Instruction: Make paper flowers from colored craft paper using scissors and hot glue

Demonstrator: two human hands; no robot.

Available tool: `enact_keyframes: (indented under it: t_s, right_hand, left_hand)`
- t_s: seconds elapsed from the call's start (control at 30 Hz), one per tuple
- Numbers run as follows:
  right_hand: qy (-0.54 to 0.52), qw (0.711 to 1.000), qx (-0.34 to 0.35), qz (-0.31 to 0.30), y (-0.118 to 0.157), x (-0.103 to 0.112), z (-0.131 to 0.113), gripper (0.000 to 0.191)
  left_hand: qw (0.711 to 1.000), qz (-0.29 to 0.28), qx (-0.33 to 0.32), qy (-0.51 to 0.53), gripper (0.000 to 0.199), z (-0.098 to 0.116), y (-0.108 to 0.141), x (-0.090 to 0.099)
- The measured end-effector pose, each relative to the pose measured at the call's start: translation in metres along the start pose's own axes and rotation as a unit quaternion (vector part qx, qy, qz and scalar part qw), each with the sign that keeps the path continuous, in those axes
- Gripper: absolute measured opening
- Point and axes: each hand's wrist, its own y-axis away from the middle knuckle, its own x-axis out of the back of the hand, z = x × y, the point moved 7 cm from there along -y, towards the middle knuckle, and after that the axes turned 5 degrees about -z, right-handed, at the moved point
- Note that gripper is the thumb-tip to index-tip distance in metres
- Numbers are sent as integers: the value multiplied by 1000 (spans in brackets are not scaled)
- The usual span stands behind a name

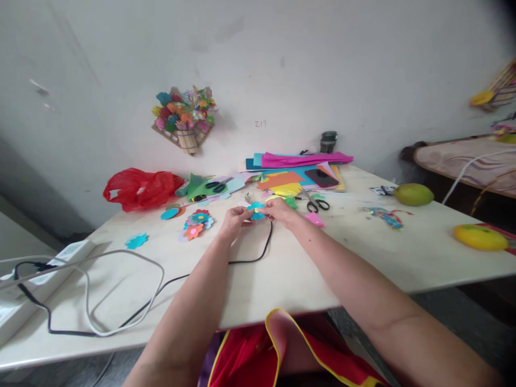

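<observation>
Between my two hands, above the middle of the table, is a blue paper flower (255, 215) with a small yellow centre. My left hand (236, 220) pinches its left edge. On the other side, the fingers of my right hand (280, 209) are closed on the flower's right edge and centre. A cluster of finished-looking paper flowers (197, 223) in orange, blue and red lies left of my hands. Farther left rests a plain blue flower cut-out (137, 241). Black-handled scissors (317, 204) and a pink paper piece (314, 219) lie right of my right hand.
Coloured paper sheets (282, 180), a dark phone (321, 178) and second scissors (217, 185) lie at the back. A red plastic bag (141, 189) sits back left. A power strip (48, 279) with looping cables (161, 274) covers the left. Yellow-green fruit (413, 194) lies right.
</observation>
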Motion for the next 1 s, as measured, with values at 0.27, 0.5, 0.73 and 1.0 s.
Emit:
enact_keyframes:
  t_s: [0.27, 0.5, 0.73, 1.0]
  right_hand:
    - [11, 1000, 17, -13, -4, 0, 2, 32]
    - [-26, 999, 13, -42, -1, -3, 0, 35]
    - [-3, 999, 34, -7, -3, 0, 0, 35]
    - [4, 999, 32, 24, -4, 3, -2, 26]
  left_hand:
    - [1000, -9, 4, 4, 38, 3, 1, -2]
    - [1000, 12, 4, 22, 38, 2, 2, 2]
    - [1000, -4, 6, 28, 34, 0, 3, -2]
    - [997, -2, 17, 70, 36, 1, 1, -3]
